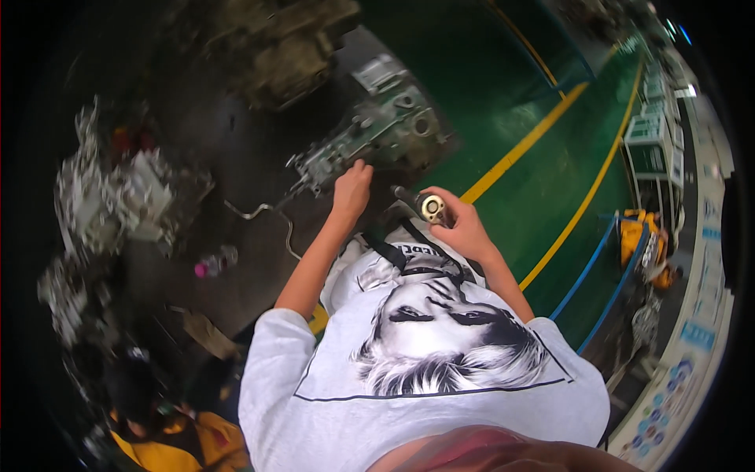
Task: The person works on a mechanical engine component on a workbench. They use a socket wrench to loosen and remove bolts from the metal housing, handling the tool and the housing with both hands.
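My left hand (353,189) reaches to the near edge of a grey metal engine casting (381,134) on the dark table. Its fingers are pinched together against the casting's edge, and whatever they hold is too small or hidden to name. Close to my body, right of the casting, my right hand (462,228) is wrapped round a dark hand-held tool (432,207) with a round brass-coloured end. A short dark tip of this tool points left, apart from the casting. The palm hides the rest of it.
A larger brownish engine block (287,51) stands at the far side. Silvery metal parts (130,197) pile up at the left. A pink-capped bottle (216,263) and a thin hose (250,211) lie on the table (244,165). Another person in yellow (185,444) is at lower left.
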`<control>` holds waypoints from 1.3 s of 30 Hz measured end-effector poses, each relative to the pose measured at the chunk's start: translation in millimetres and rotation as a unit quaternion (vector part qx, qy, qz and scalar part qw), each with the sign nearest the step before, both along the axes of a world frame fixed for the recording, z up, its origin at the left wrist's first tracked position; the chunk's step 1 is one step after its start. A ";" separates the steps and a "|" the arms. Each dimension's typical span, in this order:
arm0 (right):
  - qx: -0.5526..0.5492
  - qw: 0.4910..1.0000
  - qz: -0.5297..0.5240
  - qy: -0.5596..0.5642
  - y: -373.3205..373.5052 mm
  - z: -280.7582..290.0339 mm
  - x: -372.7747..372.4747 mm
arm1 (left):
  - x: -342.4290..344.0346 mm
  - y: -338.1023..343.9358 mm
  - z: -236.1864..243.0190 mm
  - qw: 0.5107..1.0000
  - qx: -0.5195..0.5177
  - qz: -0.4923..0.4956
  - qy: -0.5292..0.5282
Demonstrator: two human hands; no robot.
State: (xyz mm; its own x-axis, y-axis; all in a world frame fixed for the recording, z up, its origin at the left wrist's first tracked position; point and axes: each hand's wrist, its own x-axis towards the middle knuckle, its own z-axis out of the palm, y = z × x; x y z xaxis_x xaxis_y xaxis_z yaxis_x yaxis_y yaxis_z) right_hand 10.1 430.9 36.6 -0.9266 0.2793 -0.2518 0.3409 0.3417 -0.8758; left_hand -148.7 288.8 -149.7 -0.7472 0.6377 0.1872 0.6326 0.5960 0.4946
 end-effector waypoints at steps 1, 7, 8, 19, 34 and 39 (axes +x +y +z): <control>-0.001 1.000 0.000 -0.007 1.3 -1.3 -1.8 | 1.4 -2.2 3.4 0.999 0.030 -0.029 -0.003; -0.053 0.997 0.041 -0.040 -0.1 -14.4 -24.9 | 45.0 -35.5 7.1 0.971 0.092 0.034 -0.219; -0.053 0.997 0.048 -0.034 -1.8 -17.4 -30.8 | 53.7 -38.4 4.5 0.947 0.101 0.011 -0.304; -0.073 0.994 0.079 -0.012 -19.0 -29.1 -73.1 | 81.1 9.2 65.0 0.760 0.194 -0.263 -0.562; -0.043 0.991 0.080 -0.098 -24.4 -29.1 -92.7 | 94.9 29.2 61.4 0.691 0.346 -0.242 -0.587; -0.047 0.993 0.044 -0.100 -18.9 -36.8 -95.1 | 87.8 17.5 70.0 0.739 0.281 -0.218 -0.572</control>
